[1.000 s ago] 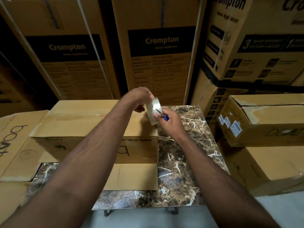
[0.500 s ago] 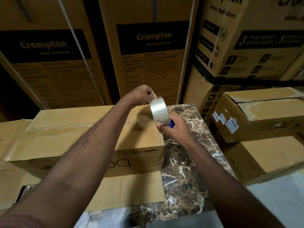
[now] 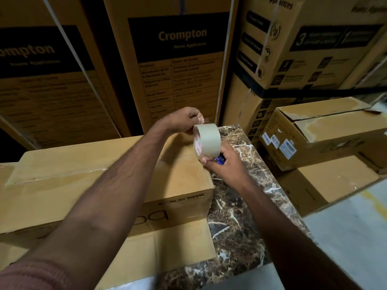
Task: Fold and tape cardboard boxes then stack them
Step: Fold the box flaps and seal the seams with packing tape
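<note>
The right hand [image 3: 225, 162] grips a tape roll [image 3: 207, 141] above the right end of the cardboard box [image 3: 117, 176] on the marble table [image 3: 236, 216]. The left hand [image 3: 184, 120] pinches the tape's loose end at the roll's top.

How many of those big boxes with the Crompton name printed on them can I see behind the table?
2. One Crompton box stands straight behind the hands; the other is to its left, its name cut off by the frame edge. The right-hand stack may be Crompton too, but no name shows.

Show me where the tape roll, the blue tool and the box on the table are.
tape roll [image 3: 208, 137], head view, outer wound face
blue tool [image 3: 220, 160], head view, part showing between the fingers
box [image 3: 178, 174], head view, top panel near right end
</note>
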`<act>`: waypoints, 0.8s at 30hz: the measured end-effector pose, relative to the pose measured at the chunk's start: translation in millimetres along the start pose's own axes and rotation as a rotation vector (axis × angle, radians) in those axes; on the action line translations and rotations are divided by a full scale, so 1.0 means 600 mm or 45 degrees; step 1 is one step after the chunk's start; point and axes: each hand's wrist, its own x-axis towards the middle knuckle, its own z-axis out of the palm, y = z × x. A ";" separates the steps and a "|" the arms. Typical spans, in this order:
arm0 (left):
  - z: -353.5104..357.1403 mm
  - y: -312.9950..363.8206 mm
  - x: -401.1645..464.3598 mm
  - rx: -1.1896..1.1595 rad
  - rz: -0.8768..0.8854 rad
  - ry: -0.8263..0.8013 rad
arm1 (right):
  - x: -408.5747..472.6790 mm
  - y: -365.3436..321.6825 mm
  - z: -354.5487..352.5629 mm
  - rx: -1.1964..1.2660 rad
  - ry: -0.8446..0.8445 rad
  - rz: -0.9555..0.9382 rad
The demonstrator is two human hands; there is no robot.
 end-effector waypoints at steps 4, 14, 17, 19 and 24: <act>0.010 -0.010 0.016 0.134 0.019 0.005 | 0.002 -0.002 -0.005 -0.005 0.025 0.011; -0.007 -0.050 0.060 0.123 -0.054 0.031 | -0.002 -0.005 -0.025 0.029 -0.107 0.097; -0.001 -0.050 0.064 0.137 -0.006 0.066 | 0.000 -0.012 -0.033 0.064 -0.076 0.052; 0.011 -0.053 0.064 0.235 0.056 0.137 | 0.006 -0.020 -0.037 0.111 -0.053 0.016; 0.012 -0.068 0.079 0.305 0.076 0.206 | 0.021 -0.040 -0.040 0.135 -0.054 -0.013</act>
